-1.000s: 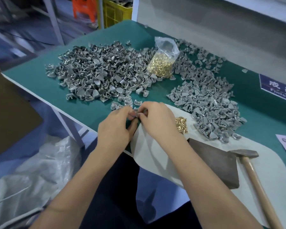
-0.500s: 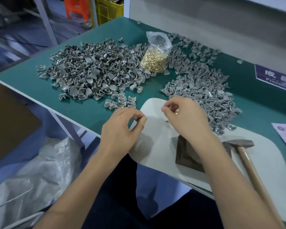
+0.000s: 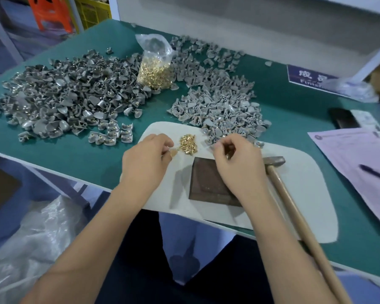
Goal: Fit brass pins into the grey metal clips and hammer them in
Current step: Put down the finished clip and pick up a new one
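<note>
A small heap of brass pins (image 3: 188,143) lies on the white mat (image 3: 305,194). My left hand (image 3: 147,160) is at the heap's left edge, thumb and forefinger pinching a brass pin. My right hand (image 3: 238,160) has curled fingers at the near edge of the right pile of grey clips (image 3: 219,104) and seems to pinch one clip. It hovers over a dark metal block (image 3: 208,183). A wooden-handled hammer (image 3: 294,211) lies on the mat to the right, untouched. A bigger pile of clips (image 3: 64,99) spreads at the left, with a short row of clips (image 3: 112,134) beside it.
A clear bag of brass pins (image 3: 155,71) stands between the two piles. Pink paper (image 3: 355,156) with a pen (image 3: 375,173), a black phone (image 3: 343,118) and a blue sign (image 3: 309,79) are at the right. The green table's edge (image 3: 53,172) runs near me, plastic sheeting (image 3: 31,249) below.
My hands were together on one clip, then parted. The left hand has gone to the brass pin heap and the right hand to the right clip pile.
</note>
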